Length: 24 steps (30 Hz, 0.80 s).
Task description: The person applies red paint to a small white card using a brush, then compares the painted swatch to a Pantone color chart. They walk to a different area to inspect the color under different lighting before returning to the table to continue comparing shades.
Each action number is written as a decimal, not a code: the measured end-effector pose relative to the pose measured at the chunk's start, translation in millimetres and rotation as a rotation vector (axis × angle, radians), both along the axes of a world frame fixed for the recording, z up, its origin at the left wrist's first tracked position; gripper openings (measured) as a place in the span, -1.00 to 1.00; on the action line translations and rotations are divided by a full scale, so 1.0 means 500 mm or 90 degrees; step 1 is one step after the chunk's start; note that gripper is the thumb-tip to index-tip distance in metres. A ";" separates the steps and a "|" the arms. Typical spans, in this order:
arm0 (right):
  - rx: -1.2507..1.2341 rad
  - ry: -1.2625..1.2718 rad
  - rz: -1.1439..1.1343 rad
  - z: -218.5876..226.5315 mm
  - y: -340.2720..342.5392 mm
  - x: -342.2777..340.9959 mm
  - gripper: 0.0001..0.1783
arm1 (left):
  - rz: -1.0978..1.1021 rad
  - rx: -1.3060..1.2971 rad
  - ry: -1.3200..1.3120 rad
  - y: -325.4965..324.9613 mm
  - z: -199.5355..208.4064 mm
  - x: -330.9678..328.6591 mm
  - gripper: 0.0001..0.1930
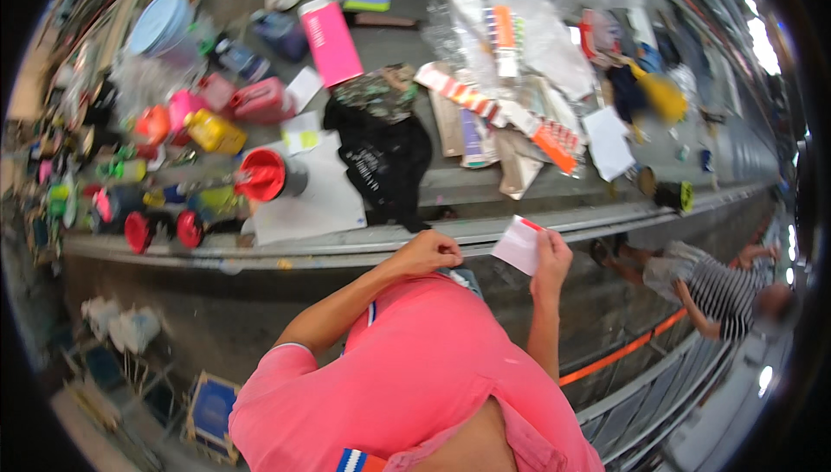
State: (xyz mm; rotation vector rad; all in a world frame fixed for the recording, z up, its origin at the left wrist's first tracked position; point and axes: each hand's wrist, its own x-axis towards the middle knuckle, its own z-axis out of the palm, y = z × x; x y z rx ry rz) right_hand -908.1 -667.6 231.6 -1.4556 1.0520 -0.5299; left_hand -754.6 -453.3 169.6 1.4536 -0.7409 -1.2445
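In my right hand (551,263) is a small white card (517,247) with a red strip along its upper edge, pinched at its right side in front of the table edge. My left hand (429,252) is curled closed near my waist; what it holds, if anything, is hidden. Beyond it on the table lie a black printed cloth (381,156) and a camouflage-patterned cloth (381,91). Farther right, a fanned strip of colour swatches (493,113) in red, white and orange rests on pale cloth pieces, beside a white sheet of paper (609,143).
At left stand a red-rimmed tub (264,175) on white paper, a yellow bottle (214,131), red containers (262,102) and a bucket with a pale blue lid (162,22). A pink box (331,42) lies farther back. On the right, another person in a striped shirt (723,286) is near the table.
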 end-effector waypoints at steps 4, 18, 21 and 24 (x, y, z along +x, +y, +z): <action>0.067 0.017 0.033 -0.027 -0.024 -0.026 -0.77 | 0.082 0.087 0.105 0.017 -0.012 -0.028 -0.83; 0.118 0.006 0.040 -0.064 -0.070 -0.036 -0.79 | 0.359 0.172 0.205 0.019 -0.038 0.035 -0.84; 0.100 0.037 0.039 -0.065 -0.064 -0.024 -0.78 | 0.352 0.168 0.177 0.018 -0.059 0.044 -0.84; 0.082 0.050 0.064 -0.062 -0.071 -0.006 -0.79 | 0.381 0.120 0.287 -0.018 -0.074 0.065 -0.86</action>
